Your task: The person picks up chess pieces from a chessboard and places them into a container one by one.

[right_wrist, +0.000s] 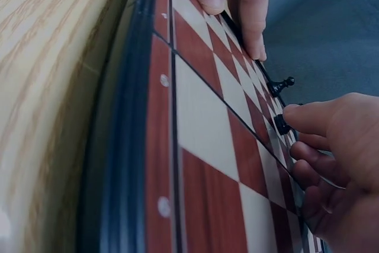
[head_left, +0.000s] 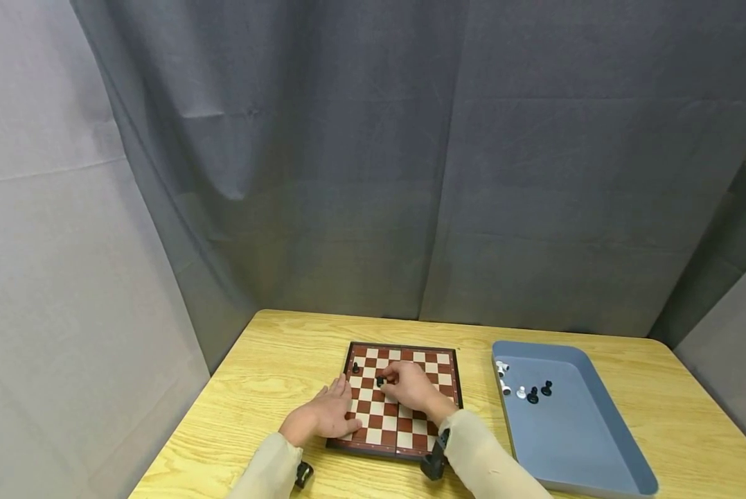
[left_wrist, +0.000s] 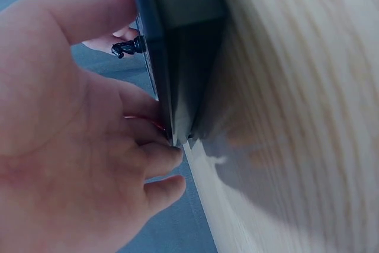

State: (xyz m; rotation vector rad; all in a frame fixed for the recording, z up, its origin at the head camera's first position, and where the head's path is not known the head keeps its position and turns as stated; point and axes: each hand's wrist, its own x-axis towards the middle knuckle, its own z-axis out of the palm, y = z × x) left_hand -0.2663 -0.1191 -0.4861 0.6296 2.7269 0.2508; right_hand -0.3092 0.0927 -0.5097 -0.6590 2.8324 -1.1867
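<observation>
My right hand [head_left: 410, 384] is over the chessboard [head_left: 382, 436], left of its middle. Its thumb and fingertips pinch a small black chess piece [right_wrist: 282, 124], base toward the squares, much of it hidden by the fingers. My left hand [head_left: 330, 410] lies along the board's left edge with fingers extended, its thumb [left_wrist: 98, 13] spread apart over the near left corner. Beyond the left fingertips, a black pawn [head_left: 356, 368] stands upright near the far left corner. In the left wrist view, a dark piece [left_wrist: 127, 47] juts from the board's face, overlapping the right hand's fingers.
A blue-grey tray [head_left: 587, 443] stands to the right of the board. Several white pieces [head_left: 503, 387] lie along its left wall, with black pawns [head_left: 533, 396] beside them. The wooden table [head_left: 223, 430] ends at a grey curtain [head_left: 360, 208] behind.
</observation>
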